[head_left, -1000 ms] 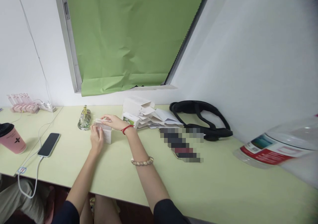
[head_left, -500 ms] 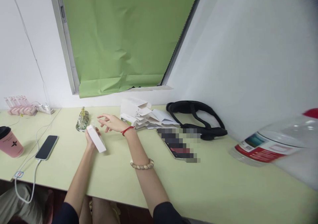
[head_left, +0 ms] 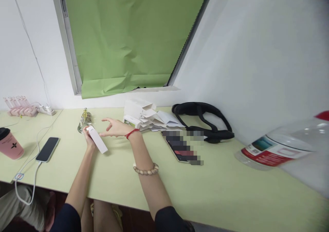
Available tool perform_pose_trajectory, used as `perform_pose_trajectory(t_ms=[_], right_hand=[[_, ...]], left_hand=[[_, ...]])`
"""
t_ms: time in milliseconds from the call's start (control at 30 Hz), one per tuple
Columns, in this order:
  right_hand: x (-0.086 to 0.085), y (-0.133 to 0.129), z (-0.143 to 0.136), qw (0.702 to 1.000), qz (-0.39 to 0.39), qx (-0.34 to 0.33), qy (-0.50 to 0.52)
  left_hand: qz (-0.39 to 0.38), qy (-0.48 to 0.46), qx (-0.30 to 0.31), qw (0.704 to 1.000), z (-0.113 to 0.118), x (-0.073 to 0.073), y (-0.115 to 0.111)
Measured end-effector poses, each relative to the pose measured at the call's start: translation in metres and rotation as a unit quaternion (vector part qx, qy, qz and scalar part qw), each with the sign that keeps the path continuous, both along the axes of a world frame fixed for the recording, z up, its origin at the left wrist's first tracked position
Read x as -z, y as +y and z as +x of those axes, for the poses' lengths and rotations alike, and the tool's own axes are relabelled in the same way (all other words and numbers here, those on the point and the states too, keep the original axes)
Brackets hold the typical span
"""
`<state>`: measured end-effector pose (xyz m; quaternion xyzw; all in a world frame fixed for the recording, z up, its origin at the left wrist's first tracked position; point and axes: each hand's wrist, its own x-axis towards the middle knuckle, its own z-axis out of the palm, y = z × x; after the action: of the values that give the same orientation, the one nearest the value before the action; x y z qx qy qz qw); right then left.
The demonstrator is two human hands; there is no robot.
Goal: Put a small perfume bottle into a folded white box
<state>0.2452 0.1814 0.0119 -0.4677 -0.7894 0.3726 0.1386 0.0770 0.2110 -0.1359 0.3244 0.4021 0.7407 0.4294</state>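
Observation:
A slim white box [head_left: 97, 140] is held tilted above the table by my left hand [head_left: 88, 139], whose fingers wrap round its upper part. To the right of the box, my right hand [head_left: 114, 126] has its fingers apart and holds nothing; its lower fingertips come close to the box's side, and I cannot tell if they touch. Behind my left hand sits a small cluster of shiny clear and yellowish items [head_left: 85, 119], too small to name. Several flattened white cartons [head_left: 154, 118] are piled beyond my right wrist, with a white and green box [head_left: 132, 121] at their left.
On the left are a pink cup [head_left: 11, 144], a charging phone [head_left: 48, 149], a power strip [head_left: 46, 111] and a pink holder with vials [head_left: 22, 110]. Toward the right lie another phone [head_left: 177, 146], partly pixelated, a black headset strap [head_left: 210, 129] and a big plastic bottle [head_left: 272, 153]. Another person's leg [head_left: 23, 208] shows lower left.
The box has turned slightly in my left hand, showing more of its broad face. My right hand's fingers have spread and dipped closer to the box. The view has shifted a little.

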Motion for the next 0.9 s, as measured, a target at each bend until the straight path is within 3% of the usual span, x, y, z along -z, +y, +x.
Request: perform_pose_trajectory(t_ms=[67,133,200,300,367,467,533,600,700,900], right_hand=[[0.003,0.001,-0.002,1.000,-0.006,-0.017,-0.025],[0.007,0.002,-0.005,0.998,0.026,-0.047,-0.022],[0.010,0.005,-0.007,0.995,0.067,-0.066,-0.025],[0.015,0.009,-0.008,0.994,0.062,-0.058,-0.068],[0.016,0.013,-0.006,0.996,0.031,-0.040,-0.072],[0.016,0.017,0.003,0.999,-0.006,-0.010,-0.053],[0.015,0.018,0.011,0.998,-0.012,0.009,-0.055],[0.015,0.019,0.018,0.998,0.002,0.025,-0.064],[0.015,0.021,0.027,0.997,0.011,0.045,-0.064],[0.015,0.024,0.033,0.997,-0.021,0.060,-0.036]], left_hand=[[0.039,0.062,-0.088,0.993,0.003,-0.005,-0.007],[0.078,0.180,-0.139,0.971,0.009,-0.006,-0.014],[0.097,0.267,-0.112,0.952,0.016,-0.004,-0.018],[0.096,0.306,-0.037,0.947,0.022,0.004,-0.018],[0.087,0.361,-0.060,0.927,0.018,0.008,-0.016],[0.057,0.434,-0.218,0.872,0.001,0.008,-0.013],[0.005,0.434,-0.333,0.837,-0.010,0.005,-0.011],[-0.062,0.427,-0.382,0.817,-0.017,0.004,-0.009],[-0.129,0.449,-0.353,0.811,-0.020,0.004,-0.003],[-0.159,0.470,-0.333,0.802,-0.026,0.004,0.019]])
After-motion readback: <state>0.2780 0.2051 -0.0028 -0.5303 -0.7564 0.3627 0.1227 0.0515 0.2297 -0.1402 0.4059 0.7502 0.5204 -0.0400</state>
